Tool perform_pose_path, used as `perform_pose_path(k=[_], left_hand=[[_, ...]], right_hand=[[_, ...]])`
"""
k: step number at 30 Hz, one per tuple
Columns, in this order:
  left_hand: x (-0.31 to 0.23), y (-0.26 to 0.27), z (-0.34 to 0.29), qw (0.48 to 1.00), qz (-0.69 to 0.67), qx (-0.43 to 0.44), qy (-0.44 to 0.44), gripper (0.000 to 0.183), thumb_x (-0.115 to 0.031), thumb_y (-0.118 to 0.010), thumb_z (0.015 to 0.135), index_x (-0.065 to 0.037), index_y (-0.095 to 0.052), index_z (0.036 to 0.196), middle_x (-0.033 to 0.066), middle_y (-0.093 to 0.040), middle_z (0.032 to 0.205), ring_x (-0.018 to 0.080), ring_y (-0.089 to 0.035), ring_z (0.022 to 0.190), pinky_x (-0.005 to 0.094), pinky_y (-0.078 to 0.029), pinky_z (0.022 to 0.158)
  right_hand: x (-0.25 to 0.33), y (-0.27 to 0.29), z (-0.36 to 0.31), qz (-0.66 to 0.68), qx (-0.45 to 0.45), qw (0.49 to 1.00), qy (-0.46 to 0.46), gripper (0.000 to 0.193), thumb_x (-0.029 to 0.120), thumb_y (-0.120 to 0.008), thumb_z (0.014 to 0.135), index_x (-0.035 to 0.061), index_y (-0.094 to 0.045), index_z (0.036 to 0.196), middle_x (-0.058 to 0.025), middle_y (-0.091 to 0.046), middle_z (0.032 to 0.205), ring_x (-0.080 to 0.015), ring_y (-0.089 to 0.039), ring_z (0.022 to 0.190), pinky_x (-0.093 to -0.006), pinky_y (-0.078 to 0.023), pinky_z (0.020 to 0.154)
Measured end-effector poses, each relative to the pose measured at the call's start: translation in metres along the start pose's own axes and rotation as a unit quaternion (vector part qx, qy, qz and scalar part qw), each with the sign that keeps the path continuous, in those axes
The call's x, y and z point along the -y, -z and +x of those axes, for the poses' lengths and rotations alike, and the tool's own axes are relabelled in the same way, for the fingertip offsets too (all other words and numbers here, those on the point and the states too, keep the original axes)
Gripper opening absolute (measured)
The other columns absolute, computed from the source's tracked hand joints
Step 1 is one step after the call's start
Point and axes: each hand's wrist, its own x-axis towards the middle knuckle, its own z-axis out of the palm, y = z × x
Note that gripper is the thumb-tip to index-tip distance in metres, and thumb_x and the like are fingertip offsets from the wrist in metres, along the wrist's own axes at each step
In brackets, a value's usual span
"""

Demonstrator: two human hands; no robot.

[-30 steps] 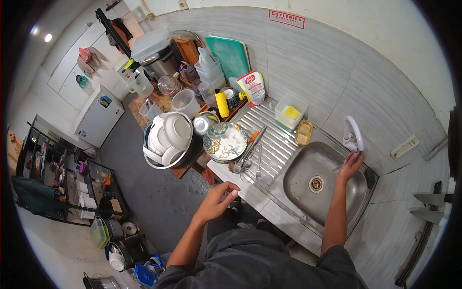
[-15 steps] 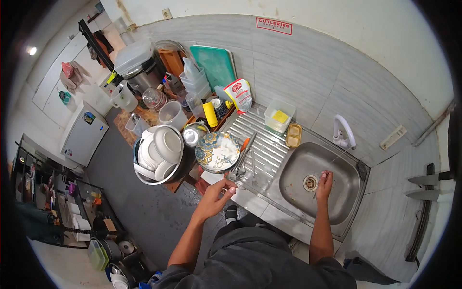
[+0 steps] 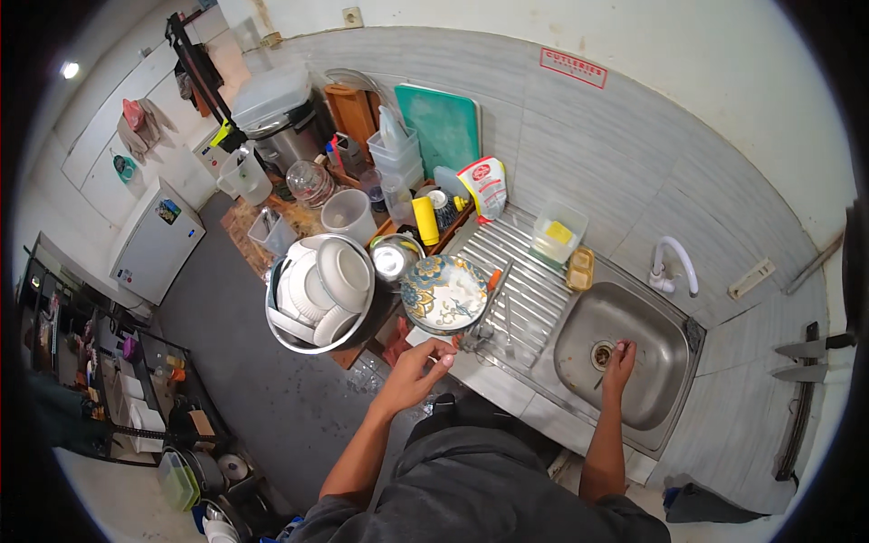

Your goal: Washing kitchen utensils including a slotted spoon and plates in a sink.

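Reaching: my left hand (image 3: 418,366) open, fingers at the counter edge beside the sink (image 3: 625,362).
Right hand (image 3: 620,360): loose inside the sink, empty.
Advice: I'd grip the patterned plate (image 3: 444,292) by its rim.

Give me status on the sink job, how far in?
Early, by the look of it. Done: white dishes sit stacked in the round basin. In hand: the right hand is down in the steel sink by the drain; the left hand reaches at the patterned bowl. Left: that bowl and the utensils on the drainboard.
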Motion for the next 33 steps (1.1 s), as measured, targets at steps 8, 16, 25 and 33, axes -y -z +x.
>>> perform_pose_path(k=[8, 16, 25, 33], left_hand=[[0.016, 0.052, -0.018, 0.999, -0.012, -0.032, -0.033, 0.026, -0.024, -0.063, 0.106, -0.003, -0.061, 0.12, 0.0018, -0.063, 0.096, 0.0079, -0.057, 0.085, 0.0254, -0.048, 0.074], [0.031, 0.066, -0.025, 0.997, -0.041, -0.063, -0.022, 0.025, -0.022, -0.062, 0.106, -0.002, -0.061, 0.12, 0.0024, -0.065, 0.099, 0.0101, -0.06, 0.087, 0.0267, -0.049, 0.077], [0.035, 0.041, -0.027, 0.989, -0.063, -0.131, 0.02, 0.025, -0.021, -0.062, 0.106, -0.002, -0.062, 0.121, 0.0044, -0.066, 0.101, 0.0124, -0.064, 0.094, 0.0303, -0.052, 0.085], [0.016, 0.016, -0.044, 0.978, -0.041, -0.2, 0.035, 0.029, -0.026, -0.062, 0.106, -0.001, -0.061, 0.12, 0.0069, -0.066, 0.101, 0.0169, -0.066, 0.094, 0.0341, -0.054, 0.085]], right_hand=[[0.015, -0.014, -0.068, 0.029, 0.049, 0.99, -0.131, 0.016, 0.027, -0.053, 0.11, 0.0122, -0.052, 0.105, 0.0064, -0.044, 0.074, -0.0023, -0.037, 0.057, -0.0217, -0.03, 0.05], [0.036, -0.066, -0.051, 0.037, 0.125, 0.978, -0.164, 0.016, 0.027, -0.052, 0.111, 0.0119, -0.052, 0.106, 0.0057, -0.041, 0.072, -0.0032, -0.034, 0.055, -0.0222, -0.031, 0.049], [0.05, -0.116, 0.013, 0.035, 0.206, 0.97, -0.122, 0.014, 0.024, -0.05, 0.111, 0.0111, -0.051, 0.105, 0.0049, -0.042, 0.072, -0.0039, -0.035, 0.055, -0.0218, -0.033, 0.051], [0.058, -0.177, 0.047, 0.079, 0.357, 0.924, -0.116, 0.01, 0.019, -0.05, 0.109, 0.0097, -0.053, 0.108, 0.0041, -0.046, 0.076, -0.0026, -0.039, 0.056, -0.0206, -0.037, 0.046]])
